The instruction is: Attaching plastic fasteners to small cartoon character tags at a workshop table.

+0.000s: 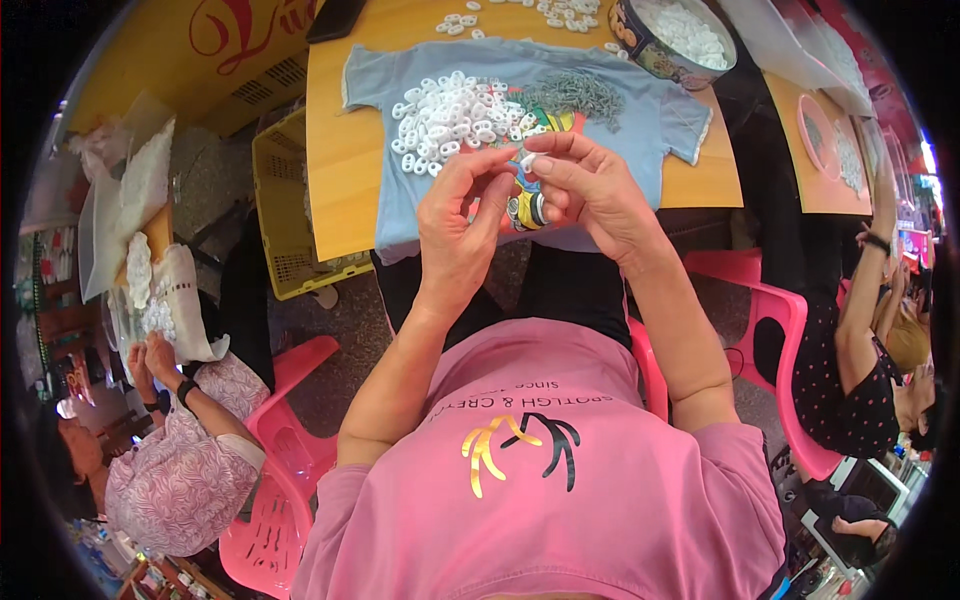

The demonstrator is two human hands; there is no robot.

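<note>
My right hand pinches a small white plastic piece between thumb and fingertips, above the near part of the table. Close against it, the fingertips of my left hand are drawn together; whatever they hold is too small to make out. Just beyond my hands, a heap of white oval pieces with two holes lies on a light blue T-shirt spread over the table. Right of that heap is a pile of small grey parts, their exact kind unclear.
The shirt covers a wooden table. A round tin of white pieces stands at its far right, and loose white pieces lie along the far edge. A yellow crate sits left. People work on both sides, near pink chairs.
</note>
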